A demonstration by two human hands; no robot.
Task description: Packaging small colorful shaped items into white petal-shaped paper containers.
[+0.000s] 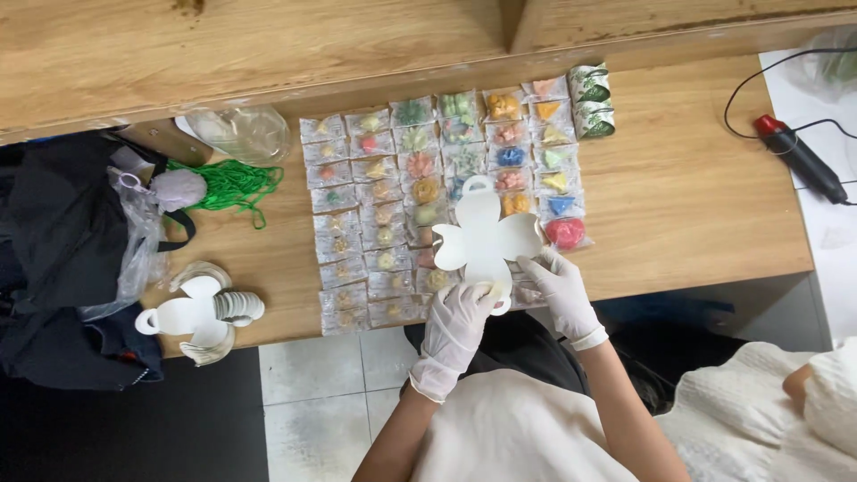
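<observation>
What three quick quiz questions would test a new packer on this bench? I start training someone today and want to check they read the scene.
1. True or false: both gloved hands hold the white flower-shaped card cutout.
2. Which lies at the bench's left edge? A) stack of white card cutouts B) scissors C) tape roll
3. What sits in rows under the cutout?

Key
1. True: left hand at its lower lobe, right hand at its right lobe.
2. A
3. Small clear packets of colourful shaped pieces.
</observation>
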